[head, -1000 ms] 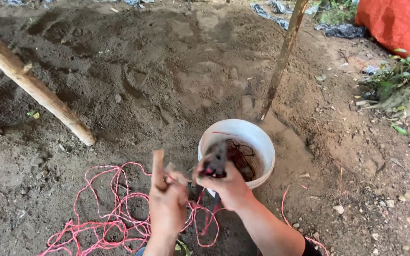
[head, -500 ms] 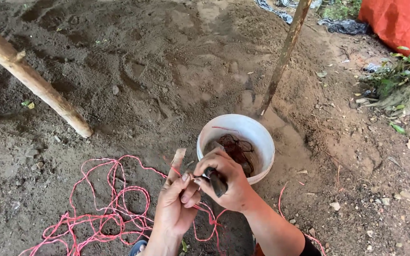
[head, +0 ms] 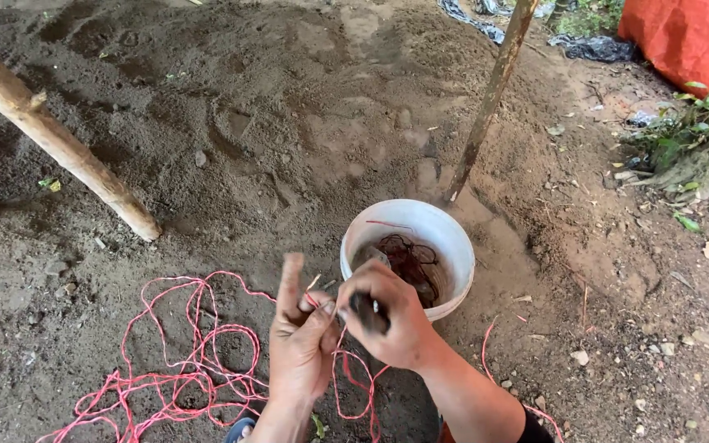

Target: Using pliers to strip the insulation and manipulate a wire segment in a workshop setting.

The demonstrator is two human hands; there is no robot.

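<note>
A: Condition of the thin red-pink string [head: 198, 373]?

B: One long strand, loosely tangled on the dirt ground [head: 289, 123], rising to both hands. Left hand [head: 301, 349] pinches it; right hand [head: 387, 316] is clenched on a small dark object [head: 367, 312].

A: Count?

B: One round white plastic bucket [head: 445, 238], two wooden poles.

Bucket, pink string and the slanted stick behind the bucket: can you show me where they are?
bucket [head: 450, 236]: head view, on its white rim at the right side.
pink string [head: 207, 332]: head view, on a loop lying on the dirt.
slanted stick [head: 490, 98]: head view, on the middle of its shaft.
</note>
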